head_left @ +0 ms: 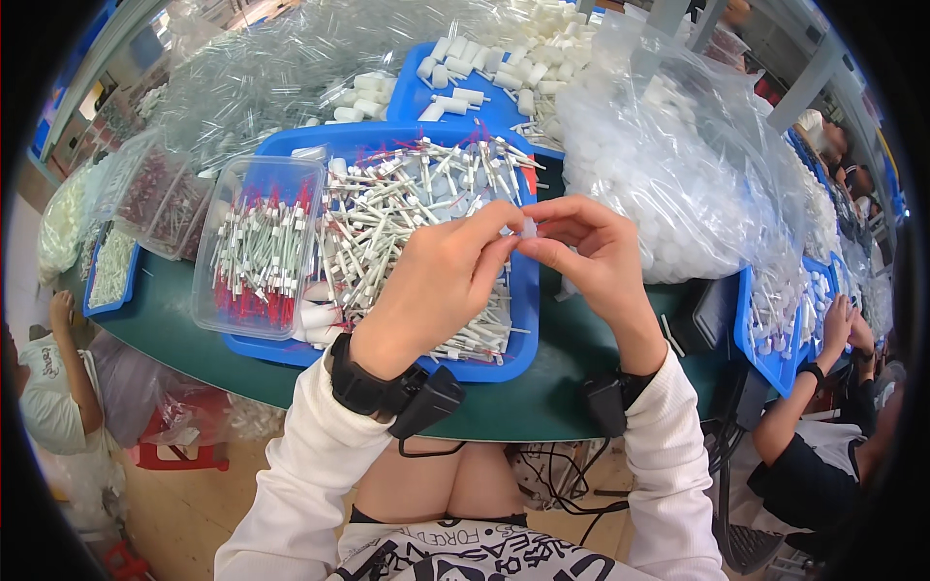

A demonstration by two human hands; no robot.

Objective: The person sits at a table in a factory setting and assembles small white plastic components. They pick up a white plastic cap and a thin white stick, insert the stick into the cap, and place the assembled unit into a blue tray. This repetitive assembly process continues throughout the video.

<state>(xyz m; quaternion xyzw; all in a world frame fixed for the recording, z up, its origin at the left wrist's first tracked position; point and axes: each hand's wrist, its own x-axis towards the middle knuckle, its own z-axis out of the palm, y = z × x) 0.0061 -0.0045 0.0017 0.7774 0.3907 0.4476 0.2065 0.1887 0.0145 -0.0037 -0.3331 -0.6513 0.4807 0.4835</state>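
While both my forearms reach in over the dark green table [572, 378], my fingertips meet high by the right rim of the large blue plastic tray [528, 334].

Left hand [431, 281]: thumb and forefinger pinched in on a small, translucent white plastic piece [529, 229]. Right hand [596, 242]: thumb and forefinger pressed to that piece from the other side, remaining fingers loosely curled. Fingertips cover much of it; I cannot tell whether a second part sits inside.

Handling, my judgement: very light, fairly stiff with a little give, smooth enough to roll or slip from an off-centre pinch. Hard to break, easy to drop. Best held by its sides, tips only, ends left uncovered.

Below my left hand, the tray carries a loose, criss-crossed heap of slim white plastic sticks [378, 247], some with thin red ends. Overlapping the tray's left part: a clear, rectangular plastic box [205, 290] of similar sticks, more closely aligned, red showing at both ends.

Past my right hand, a crinkled clear plastic bag [630, 87] bulges with small translucent white pieces. Farther back, a second blue plastic tray [407, 94] bears stubby white plastic cylinders [460, 97]. Each wrist wears a strapped black device [605, 402].
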